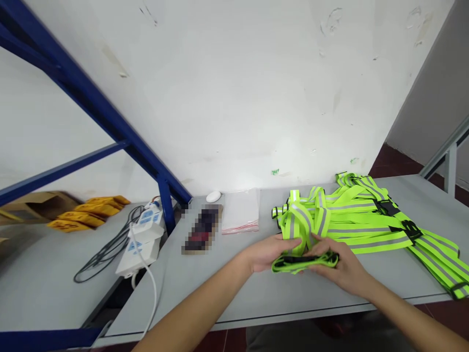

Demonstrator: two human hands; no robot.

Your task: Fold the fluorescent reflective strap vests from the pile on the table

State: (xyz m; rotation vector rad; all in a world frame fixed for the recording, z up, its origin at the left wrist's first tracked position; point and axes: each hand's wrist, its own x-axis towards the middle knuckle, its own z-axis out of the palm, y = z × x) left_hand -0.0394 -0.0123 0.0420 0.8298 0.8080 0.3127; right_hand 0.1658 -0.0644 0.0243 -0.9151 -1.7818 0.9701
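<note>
A neon-yellow reflective strap (306,264) with a grey stripe is folded into a flat bundle between my two hands, above the table's front part. My left hand (269,252) grips the bundle's left side, fingers partly hidden behind it. On the other side my right hand (342,266) pinches the folded layers, thumb on top. Loops of the strap rise above my fingers. Behind and to the right, a heap of more reflective straps (362,220) with black buckles (386,208) spreads toward the table's right edge.
Clear plastic bags (240,210) with red seals lie near the wall, beside a blurred-out phone-like object (203,230) and a white oval object (213,196). Left stand a blue frame (120,132), power strips (142,244) with cables, and yellow packets (88,212) on another grey surface.
</note>
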